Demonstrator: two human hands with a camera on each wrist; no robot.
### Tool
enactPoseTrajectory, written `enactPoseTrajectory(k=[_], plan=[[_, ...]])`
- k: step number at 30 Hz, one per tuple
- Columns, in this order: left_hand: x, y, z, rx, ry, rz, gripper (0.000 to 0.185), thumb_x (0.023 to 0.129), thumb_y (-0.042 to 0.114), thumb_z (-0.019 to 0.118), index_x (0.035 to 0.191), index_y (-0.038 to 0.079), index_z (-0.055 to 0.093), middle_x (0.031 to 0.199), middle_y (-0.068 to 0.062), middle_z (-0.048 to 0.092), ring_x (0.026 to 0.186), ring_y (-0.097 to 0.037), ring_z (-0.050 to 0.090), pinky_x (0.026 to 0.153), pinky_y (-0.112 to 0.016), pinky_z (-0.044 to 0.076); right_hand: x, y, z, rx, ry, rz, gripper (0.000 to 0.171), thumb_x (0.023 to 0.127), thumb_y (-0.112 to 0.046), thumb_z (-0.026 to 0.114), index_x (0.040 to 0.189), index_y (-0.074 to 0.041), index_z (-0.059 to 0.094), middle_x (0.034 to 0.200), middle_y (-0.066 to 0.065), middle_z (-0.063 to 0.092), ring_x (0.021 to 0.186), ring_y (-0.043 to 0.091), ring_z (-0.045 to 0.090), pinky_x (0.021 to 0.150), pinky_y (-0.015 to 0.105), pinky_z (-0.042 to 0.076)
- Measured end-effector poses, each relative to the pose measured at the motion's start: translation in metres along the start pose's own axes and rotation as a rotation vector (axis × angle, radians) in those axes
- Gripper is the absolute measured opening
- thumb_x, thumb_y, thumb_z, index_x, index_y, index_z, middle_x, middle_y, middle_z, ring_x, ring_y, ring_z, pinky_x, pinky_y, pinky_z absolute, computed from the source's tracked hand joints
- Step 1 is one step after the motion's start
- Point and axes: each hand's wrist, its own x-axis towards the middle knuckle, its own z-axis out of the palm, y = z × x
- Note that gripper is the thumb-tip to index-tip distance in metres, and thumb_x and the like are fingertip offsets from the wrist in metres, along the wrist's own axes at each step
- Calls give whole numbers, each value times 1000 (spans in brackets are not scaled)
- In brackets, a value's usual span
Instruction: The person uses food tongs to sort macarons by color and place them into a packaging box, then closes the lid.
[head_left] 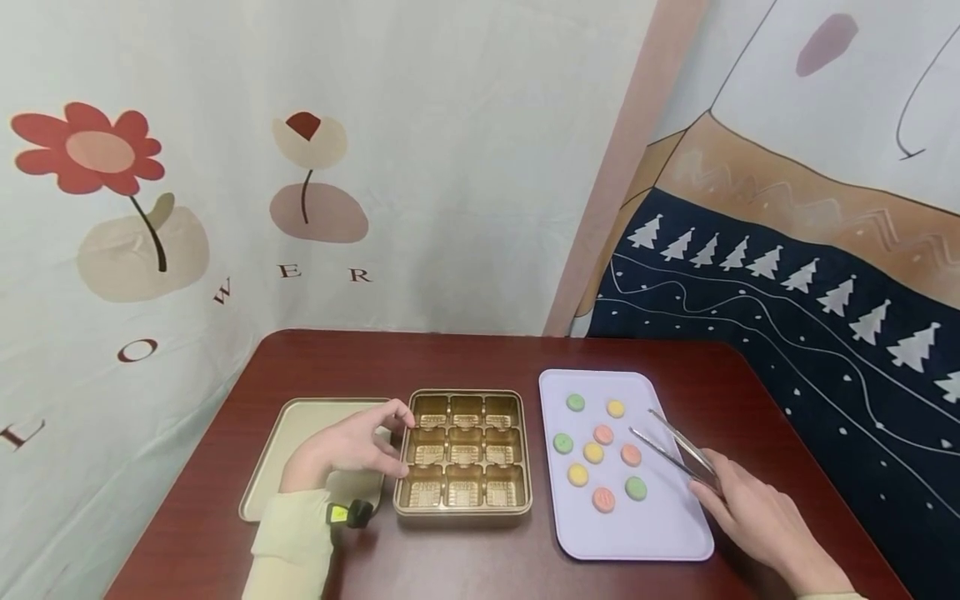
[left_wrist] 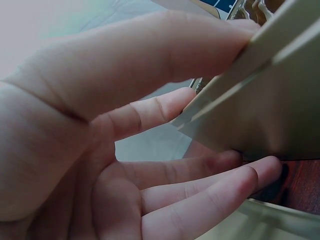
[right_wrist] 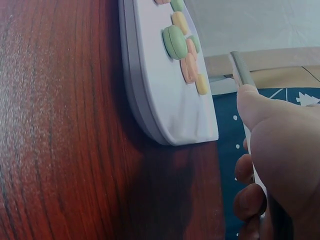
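My left hand touches the left rim of a square gold tin with its thumb and index fingertip. In the left wrist view the other fingers extend loosely near the tin's outer wall. A gold insert with several square compartments fills the tin, and nothing lies in them. My right hand grips slim metal tongs, their tips spread apart over a lilac tray with nothing between them. On that tray lie green, yellow and pink macarons, spaced apart.
A shallow pale-gold tray or lid lies left of the tin, partly under my left forearm. All stand on a dark red wooden table. Printed curtains hang behind the table's far edge and along its sides.
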Motion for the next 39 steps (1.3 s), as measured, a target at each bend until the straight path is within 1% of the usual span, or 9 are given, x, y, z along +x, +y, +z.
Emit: enactPoseTrajectory(k=[8,14,19,26,33,39], plan=[[-1,2,0,-11,-6,9,58,80,5,89,123,8,50,132,-30,51,99,-31,74,84,-43,63,-1,1,1,-28,-19,-45,59,100,-49,69,139,-6,60,128,17,71,102,29,70,78,58,61],[-1,2,1,-29,-10,23,58,81,3,88,123,6,49,132,-31,50,99,-33,73,83,-43,63,-1,2,2,-56,-53,-59,62,98,-55,69,138,-9,63,128,14,71,104,27,70,78,57,61],[-1,1,0,-27,-11,23,58,80,3,88,123,6,49,132,-31,51,98,-33,73,83,-43,62,-2,3,5,-59,-63,-72,62,96,-59,69,137,-12,66,124,12,73,98,23,70,75,54,62],[-1,1,0,1,0,23,57,81,5,88,123,8,50,132,-29,52,98,-32,73,84,-43,61,0,5,7,-53,-76,-81,64,95,-63,67,136,-14,68,121,8,75,94,19,69,76,55,62],[-1,3,0,12,5,19,58,81,6,89,123,8,50,132,-29,53,99,-32,73,85,-43,61,0,7,6,-33,-61,-91,58,95,-59,70,133,-16,70,119,5,76,91,16,67,76,54,62],[0,2,0,15,0,24,57,81,5,88,123,7,50,132,-30,52,98,-32,73,84,-42,62,-2,6,8,-32,-42,-99,52,94,-56,72,130,-18,72,117,1,76,88,13,65,76,51,62]])
